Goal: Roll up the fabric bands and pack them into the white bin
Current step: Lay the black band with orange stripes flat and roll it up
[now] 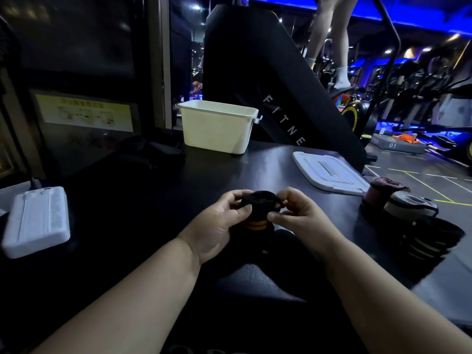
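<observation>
Centre frame, left hand [219, 227] and right hand [300, 213] pinch a black-and-orange band [258, 215] mid-roll; rolled bands [401, 205] wait unpacked at right, while the white bin [217, 129] stands above, contents unseen.

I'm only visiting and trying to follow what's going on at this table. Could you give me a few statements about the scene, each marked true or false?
1. The left hand and the right hand both hold a black band with orange stripes. True.
2. The lid is closed on the white bin. False: it lies flat on the table, to the right of the open bin.
3. Rolled bands sit near the table's right edge. True.
4. The white bin touches the hands. False: it stands apart at the table's far side.
</observation>
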The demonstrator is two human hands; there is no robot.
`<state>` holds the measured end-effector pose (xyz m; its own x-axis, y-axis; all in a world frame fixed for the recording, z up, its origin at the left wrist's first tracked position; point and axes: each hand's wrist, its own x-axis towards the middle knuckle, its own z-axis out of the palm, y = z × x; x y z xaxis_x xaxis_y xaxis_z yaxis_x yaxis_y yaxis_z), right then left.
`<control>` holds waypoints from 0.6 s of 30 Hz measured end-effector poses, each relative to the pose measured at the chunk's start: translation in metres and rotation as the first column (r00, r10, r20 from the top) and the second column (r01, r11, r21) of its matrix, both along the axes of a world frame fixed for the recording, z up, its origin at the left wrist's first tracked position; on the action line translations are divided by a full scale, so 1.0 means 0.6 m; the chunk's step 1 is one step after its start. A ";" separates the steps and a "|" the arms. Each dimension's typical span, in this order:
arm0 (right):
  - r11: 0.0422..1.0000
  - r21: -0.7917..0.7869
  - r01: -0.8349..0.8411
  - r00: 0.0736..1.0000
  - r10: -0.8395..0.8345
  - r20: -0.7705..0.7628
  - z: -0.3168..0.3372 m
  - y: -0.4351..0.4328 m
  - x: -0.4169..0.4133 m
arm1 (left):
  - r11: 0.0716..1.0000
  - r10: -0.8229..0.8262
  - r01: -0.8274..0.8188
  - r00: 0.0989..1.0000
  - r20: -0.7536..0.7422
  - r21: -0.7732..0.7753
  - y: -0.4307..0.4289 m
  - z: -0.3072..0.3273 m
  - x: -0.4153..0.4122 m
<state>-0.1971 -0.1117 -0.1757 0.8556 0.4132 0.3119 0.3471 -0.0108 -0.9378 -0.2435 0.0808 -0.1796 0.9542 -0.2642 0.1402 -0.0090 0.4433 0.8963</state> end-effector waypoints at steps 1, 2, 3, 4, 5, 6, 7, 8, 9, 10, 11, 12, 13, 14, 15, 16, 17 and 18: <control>1.000 0.016 -0.013 1.000 0.013 -0.015 0.000 0.000 -0.001 | 1.000 0.001 -0.002 1.000 0.007 0.021 0.001 0.000 0.000; 0.999 0.033 -0.025 0.999 0.026 -0.030 0.001 0.001 -0.002 | 0.999 0.007 -0.008 1.000 0.019 0.047 0.003 -0.001 0.000; 0.998 0.048 -0.036 0.998 0.038 -0.042 0.002 0.002 -0.003 | 0.997 0.014 -0.016 0.999 0.033 0.072 0.003 -0.001 0.001; 0.997 0.059 -0.044 0.998 0.047 -0.046 0.002 0.003 -0.004 | 0.995 0.023 -0.028 0.999 0.048 0.097 0.003 -0.001 0.002; 0.997 0.068 -0.048 0.998 0.052 -0.047 0.002 0.004 -0.004 | 0.992 0.035 -0.043 0.997 0.066 0.121 0.002 -0.001 0.001; 0.996 0.076 -0.052 0.997 0.056 -0.047 0.002 0.005 -0.005 | 0.988 0.043 -0.055 0.996 0.083 0.145 0.001 -0.002 0.001; 0.995 0.084 -0.056 0.997 0.060 -0.049 0.002 0.006 -0.005 | 0.984 0.048 -0.063 0.994 0.097 0.165 0.000 -0.001 0.000; 0.994 0.089 -0.060 0.997 0.065 -0.051 0.001 0.006 -0.006 | 0.981 0.053 -0.072 0.993 0.108 0.182 -0.001 0.000 -0.001; 0.994 0.092 -0.061 0.996 0.066 -0.055 0.001 0.006 -0.006 | 0.977 0.061 -0.084 0.991 0.119 0.198 -0.002 0.000 -0.002; 0.994 0.094 -0.057 0.996 0.062 -0.057 0.001 0.007 -0.007 | 0.973 0.066 -0.093 0.989 0.131 0.211 -0.002 -0.002 -0.003; 0.994 0.094 -0.050 0.997 0.055 -0.056 0.001 0.008 -0.008 | 0.970 0.070 -0.102 0.987 0.147 0.222 -0.003 -0.003 -0.003; 0.995 0.093 -0.044 0.997 0.049 -0.051 0.002 0.009 -0.009 | 0.965 0.081 -0.119 0.983 0.165 0.235 -0.003 -0.005 -0.003; 0.995 0.091 -0.037 0.998 0.042 -0.047 0.001 0.010 -0.010 | 0.957 0.105 -0.149 0.978 0.183 0.249 -0.004 -0.006 -0.003; 0.996 0.085 -0.029 0.999 0.032 -0.043 0.001 0.012 -0.010 | 0.945 0.138 -0.190 0.969 0.204 0.265 -0.006 -0.007 -0.003; 0.997 0.077 -0.020 0.999 0.022 -0.036 0.001 0.014 -0.011 | 0.931 0.175 -0.235 0.959 0.224 0.279 -0.008 -0.006 -0.003; 0.998 0.068 -0.013 1.000 0.015 -0.026 0.001 0.015 -0.010 | 0.916 0.210 -0.276 0.948 0.240 0.291 -0.010 -0.005 -0.003; 0.998 0.056 -0.011 1.000 0.011 -0.009 0.001 0.016 -0.010 | 0.905 0.237 -0.306 0.940 0.247 0.297 -0.011 -0.005 -0.002; 0.999 0.033 -0.008 1.000 0.007 0.023 0.000 0.017 -0.008 | 0.900 0.255 -0.323 0.935 0.246 0.293 -0.013 -0.004 -0.001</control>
